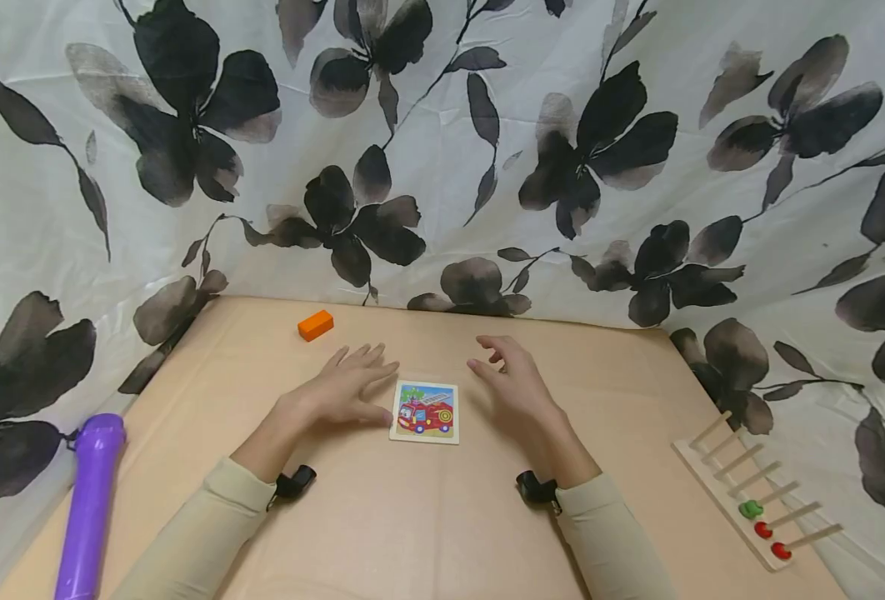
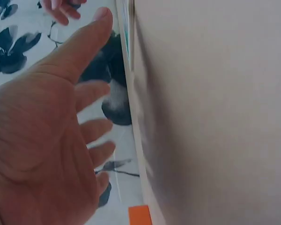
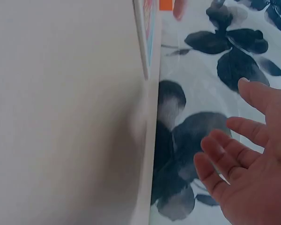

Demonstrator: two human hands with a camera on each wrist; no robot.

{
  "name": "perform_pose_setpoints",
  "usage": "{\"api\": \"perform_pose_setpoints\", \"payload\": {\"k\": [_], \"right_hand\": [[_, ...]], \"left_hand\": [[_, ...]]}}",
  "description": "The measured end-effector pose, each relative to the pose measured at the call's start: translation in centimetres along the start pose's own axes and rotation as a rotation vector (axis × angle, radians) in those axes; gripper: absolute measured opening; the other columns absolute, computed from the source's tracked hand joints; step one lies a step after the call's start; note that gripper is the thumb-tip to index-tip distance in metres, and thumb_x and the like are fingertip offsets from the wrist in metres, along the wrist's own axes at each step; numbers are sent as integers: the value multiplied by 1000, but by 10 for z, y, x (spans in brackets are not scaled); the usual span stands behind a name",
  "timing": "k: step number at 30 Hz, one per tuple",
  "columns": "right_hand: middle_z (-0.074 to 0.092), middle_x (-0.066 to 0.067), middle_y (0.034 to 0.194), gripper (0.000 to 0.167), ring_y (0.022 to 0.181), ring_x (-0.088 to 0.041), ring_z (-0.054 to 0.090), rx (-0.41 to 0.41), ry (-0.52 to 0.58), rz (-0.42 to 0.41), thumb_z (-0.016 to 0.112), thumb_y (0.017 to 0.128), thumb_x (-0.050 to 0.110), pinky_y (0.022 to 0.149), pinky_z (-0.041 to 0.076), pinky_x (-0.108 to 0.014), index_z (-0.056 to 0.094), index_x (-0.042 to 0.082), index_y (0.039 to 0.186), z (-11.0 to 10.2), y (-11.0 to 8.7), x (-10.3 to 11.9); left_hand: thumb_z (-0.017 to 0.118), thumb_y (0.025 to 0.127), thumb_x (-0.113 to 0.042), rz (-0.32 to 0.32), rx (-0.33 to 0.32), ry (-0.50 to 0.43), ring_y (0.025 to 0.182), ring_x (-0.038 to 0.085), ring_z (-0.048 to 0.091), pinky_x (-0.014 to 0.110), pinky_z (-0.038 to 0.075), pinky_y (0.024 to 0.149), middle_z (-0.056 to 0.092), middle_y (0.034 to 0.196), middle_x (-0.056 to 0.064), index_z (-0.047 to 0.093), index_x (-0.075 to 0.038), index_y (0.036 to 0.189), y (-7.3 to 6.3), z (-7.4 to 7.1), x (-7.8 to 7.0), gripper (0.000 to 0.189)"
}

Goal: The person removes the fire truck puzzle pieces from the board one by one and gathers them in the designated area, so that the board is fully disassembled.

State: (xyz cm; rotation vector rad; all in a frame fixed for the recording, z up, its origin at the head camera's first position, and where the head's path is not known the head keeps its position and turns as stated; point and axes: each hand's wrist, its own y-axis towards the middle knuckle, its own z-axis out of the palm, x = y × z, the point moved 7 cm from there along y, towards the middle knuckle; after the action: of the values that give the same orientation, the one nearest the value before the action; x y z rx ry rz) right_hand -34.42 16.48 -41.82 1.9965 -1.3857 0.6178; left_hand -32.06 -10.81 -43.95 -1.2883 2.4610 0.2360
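Note:
A square picture puzzle with a red fire truck on it lies flat in the middle of the table. To its left, my left hand hovers with fingers spread and the thumb close to the puzzle's edge; in the left wrist view that palm holds nothing. My right hand is raised to the right of the puzzle, apart from it, its fingers loosely bent around nothing. The right wrist view shows its fingers relaxed, with the puzzle's edge beyond.
An orange block lies near the table's far edge, left of centre. A purple tube lies along the left side. At the right stands a wooden peg board with green and red pieces. A flowered cloth hangs behind the table.

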Motion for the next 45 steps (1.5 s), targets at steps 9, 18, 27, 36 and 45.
{"api": "perform_pose_setpoints", "payload": {"k": [9,18,27,36,45], "right_hand": [[64,-15,137,46,110,-26,61,69,133,29,74,98,32,97,53,-46,64,13,139,20,9,16],[68,-18,130,39,106,-25,62,215,171,2,72,98,15,94,54,-41,67,5,135,54,21,27],[71,-14,123,36,101,-22,64,361,142,-43,72,97,7,83,55,-29,70,4,132,84,24,36],[70,-9,109,30,89,-16,59,390,81,-145,73,96,7,79,51,-26,74,6,126,99,24,35],[67,-3,104,20,85,-14,54,398,34,-155,74,96,9,76,46,-27,79,11,115,108,27,34]], "left_hand": [[84,88,-39,39,129,-246,159,45,20,64,19,126,28,169,22,67,-22,141,-5,11,-15,58],[82,89,-41,76,126,-227,158,47,20,63,23,125,31,167,25,68,-23,140,-9,21,-15,55],[81,91,-39,122,94,-203,157,48,24,65,27,123,35,165,26,71,-21,136,-9,19,-16,50],[79,92,-40,132,93,-142,155,52,24,68,26,121,35,164,27,70,-21,137,-10,20,-16,49],[78,93,-40,150,94,-129,154,55,24,69,25,121,34,164,30,72,-20,134,-9,21,-19,46]]}}
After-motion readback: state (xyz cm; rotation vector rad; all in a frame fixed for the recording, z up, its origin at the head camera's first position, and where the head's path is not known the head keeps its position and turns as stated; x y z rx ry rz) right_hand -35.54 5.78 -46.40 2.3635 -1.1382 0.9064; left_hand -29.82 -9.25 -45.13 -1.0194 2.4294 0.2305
